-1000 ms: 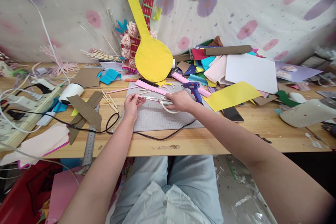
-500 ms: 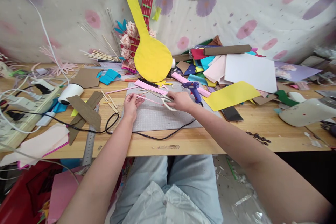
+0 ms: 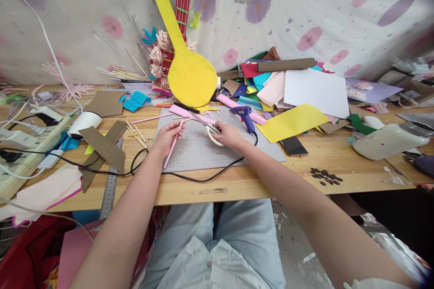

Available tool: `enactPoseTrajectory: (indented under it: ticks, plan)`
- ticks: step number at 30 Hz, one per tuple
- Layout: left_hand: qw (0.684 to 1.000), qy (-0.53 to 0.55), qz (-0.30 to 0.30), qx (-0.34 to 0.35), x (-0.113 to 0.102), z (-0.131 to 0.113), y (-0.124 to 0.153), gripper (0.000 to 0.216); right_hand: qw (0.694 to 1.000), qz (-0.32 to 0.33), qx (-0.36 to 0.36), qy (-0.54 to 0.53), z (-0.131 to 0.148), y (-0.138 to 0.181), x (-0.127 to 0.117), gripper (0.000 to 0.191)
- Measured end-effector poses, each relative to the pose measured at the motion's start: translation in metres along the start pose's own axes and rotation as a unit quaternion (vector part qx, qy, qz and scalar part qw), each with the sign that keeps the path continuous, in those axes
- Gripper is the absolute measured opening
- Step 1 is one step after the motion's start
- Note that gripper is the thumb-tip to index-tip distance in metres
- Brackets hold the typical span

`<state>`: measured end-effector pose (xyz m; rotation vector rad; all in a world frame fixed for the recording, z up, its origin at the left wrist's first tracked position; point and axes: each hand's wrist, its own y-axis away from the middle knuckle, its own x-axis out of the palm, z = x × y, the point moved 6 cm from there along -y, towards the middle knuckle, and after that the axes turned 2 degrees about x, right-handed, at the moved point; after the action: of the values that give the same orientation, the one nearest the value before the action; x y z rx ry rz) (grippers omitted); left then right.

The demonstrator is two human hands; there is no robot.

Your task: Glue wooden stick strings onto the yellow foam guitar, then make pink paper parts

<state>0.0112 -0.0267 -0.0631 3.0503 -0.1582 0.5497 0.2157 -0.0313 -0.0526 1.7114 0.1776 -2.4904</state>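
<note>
Between the thumb and fingers of my left hand (image 3: 167, 138) is a thin pink strip (image 3: 171, 150), its long end slanting down toward the front of the grey cutting mat (image 3: 200, 156). My right hand (image 3: 228, 134) grips a pair of scissors (image 3: 213, 136) with white handles, the metal blades pointing up and left. Behind the blades lies a wider pink piece (image 3: 179, 110) on the mat. Another thin pink strip (image 3: 149, 119) rests across the mat's left edge. A blue glue gun (image 3: 244, 115) stands just beyond my right hand.
A yellow banjo-shaped piece (image 3: 191, 79) leans at the back. Coloured sheets (image 3: 267, 86), a yellow sheet (image 3: 293, 122) and a phone (image 3: 294, 145) lie to the right, with black beads (image 3: 325, 176) near the edge. Brown strips (image 3: 103, 149) and a power strip (image 3: 37, 146) are leftward; a black cord (image 3: 210, 180) crosses the front.
The pink strip in my left hand has swung from pointing right at the scissors to pointing down toward me. The scissors stay in my right hand. The whole view has shifted slightly.
</note>
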Motion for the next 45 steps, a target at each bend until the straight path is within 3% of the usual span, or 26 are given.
enactPoseTrajectory:
  ticks: [7, 17, 23, 29, 32, 36, 40, 45]
  plan:
    - [0.995, -0.090, 0.050, 0.009, 0.017, -0.013, -0.002, 0.025, 0.990, 0.043, -0.076, -0.115, 0.013, 0.006, 0.001, 0.052]
    - [0.985, -0.155, 0.047, 0.065, 0.028, -0.022, -0.001, 0.020, 0.971, 0.093, -0.146, -0.165, 0.031, 0.010, 0.000, 0.047]
    - [0.982, -0.179, 0.054, 0.039, 0.031, -0.020, -0.004, 0.016, 0.951, 0.150, -0.135, -0.233, 0.034, 0.013, 0.000, 0.041]
    - [0.984, -0.172, 0.045, 0.004, 0.035, -0.019, -0.007, 0.013, 0.884, 0.251, -0.114, -0.378, 0.041, 0.021, 0.000, 0.031]
    - [0.983, -0.180, 0.038, -0.001, 0.037, -0.021, -0.009, 0.013, 0.864, 0.273, -0.118, -0.406, 0.041, 0.022, 0.000, 0.026]
    - [0.982, -0.189, 0.028, -0.006, 0.037, -0.021, -0.010, 0.013, 0.865, 0.269, -0.130, -0.404, 0.041, 0.021, -0.002, 0.024]
    - [0.983, -0.184, 0.031, -0.003, 0.037, -0.019, -0.010, 0.012, 0.881, 0.248, -0.092, -0.392, 0.037, 0.019, 0.000, 0.029]
    - [0.982, -0.187, 0.036, 0.007, 0.038, -0.020, -0.008, 0.014, 0.878, 0.242, -0.080, -0.406, 0.033, 0.014, 0.006, 0.033]
